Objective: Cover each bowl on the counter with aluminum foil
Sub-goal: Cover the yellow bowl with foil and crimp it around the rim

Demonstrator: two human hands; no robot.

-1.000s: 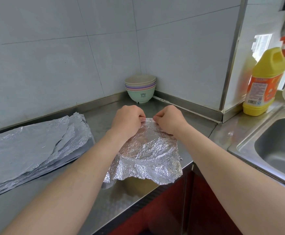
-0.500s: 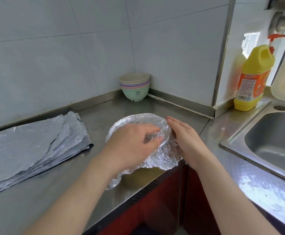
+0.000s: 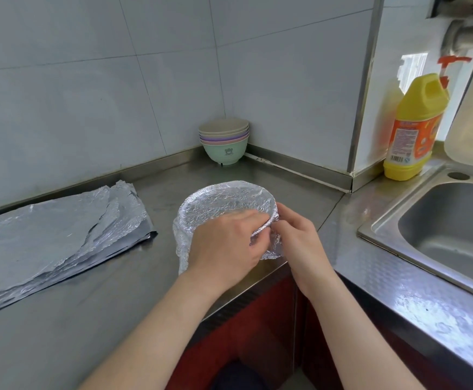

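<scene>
Hiding the bowl, foil (image 3: 227,201) bunches in left hand (image 3: 224,246), right hand (image 3: 300,240).

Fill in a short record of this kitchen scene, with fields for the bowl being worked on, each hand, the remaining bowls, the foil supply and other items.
Bowl in work: near the counter front edge, hidden under a foil sheet
Left hand: fingers curled on the foil sheet at the near right rim
Right hand: pinches the foil sheet at the same spot
Remaining bowls: uncovered stack of bowls in the back corner
Foil supply: pile of foil sheets on the left
Other: yellow bottle, sink on the right
</scene>
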